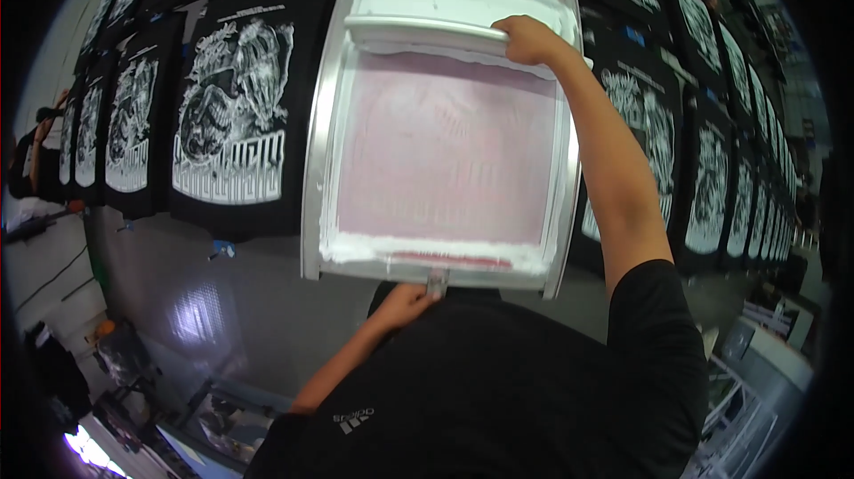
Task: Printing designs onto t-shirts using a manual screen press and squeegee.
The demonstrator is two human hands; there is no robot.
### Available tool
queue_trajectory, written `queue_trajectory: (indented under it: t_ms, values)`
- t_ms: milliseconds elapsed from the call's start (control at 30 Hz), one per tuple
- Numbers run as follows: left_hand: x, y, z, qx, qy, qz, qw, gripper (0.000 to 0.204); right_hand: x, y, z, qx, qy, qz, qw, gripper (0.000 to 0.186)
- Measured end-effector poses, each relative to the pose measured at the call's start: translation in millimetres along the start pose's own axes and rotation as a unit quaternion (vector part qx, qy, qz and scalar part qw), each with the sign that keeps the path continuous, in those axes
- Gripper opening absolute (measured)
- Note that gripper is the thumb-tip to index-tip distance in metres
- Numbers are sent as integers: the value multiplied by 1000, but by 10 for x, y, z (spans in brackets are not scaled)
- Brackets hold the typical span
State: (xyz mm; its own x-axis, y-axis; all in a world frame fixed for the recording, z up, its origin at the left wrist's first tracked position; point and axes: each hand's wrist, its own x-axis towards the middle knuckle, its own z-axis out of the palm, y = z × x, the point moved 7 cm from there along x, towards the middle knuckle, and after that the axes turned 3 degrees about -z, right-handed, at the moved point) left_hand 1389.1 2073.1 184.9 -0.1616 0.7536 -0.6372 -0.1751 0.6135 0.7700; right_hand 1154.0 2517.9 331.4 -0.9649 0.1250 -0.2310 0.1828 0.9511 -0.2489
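A screen printing frame (314, 154) with pale metal edges lies in front of me. Its pinkish mesh (436, 154) has white ink smeared around the borders and pooled at the far end. Across the far part lies a long squeegee (418, 27), and my right hand (531, 40) is closed over its right end. At the near edge, my left hand (407, 305) is closed at the small metal clamp (437, 282) in the middle of the frame; some of its fingers are hidden. A faint design shows through the mesh.
Black shirts with white prints lie in rows on both sides, a near one (233, 110) at left and another (639, 114) behind my right arm. A person (36, 154) stands at the far left. Grey floor (258, 283) shows below the rows.
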Motion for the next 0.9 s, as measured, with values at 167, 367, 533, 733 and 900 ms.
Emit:
queue_trajectory:
  t_ms: [167,367,533,733,900]
  values:
    - [59,137,-37,-7,27,39,999,35,-1470,-1082,593,7,-7,21,1000,44]
    - [3,255,3,55,-2,-54,997,34,-2947,-2107,1078,60,56,14,997,28]
    - [-121,323,-35,242,63,-128,960,36,-3191,-2240,1182,70,51,20,996,31]
    - [-280,444,-133,193,91,-134,968,46,-3270,-1907,898,-5,83,40,996,37]
    - [-1167,339,-1305,158,429,-31,889,23,-3715,-868,840,78,-18,170,982,29]
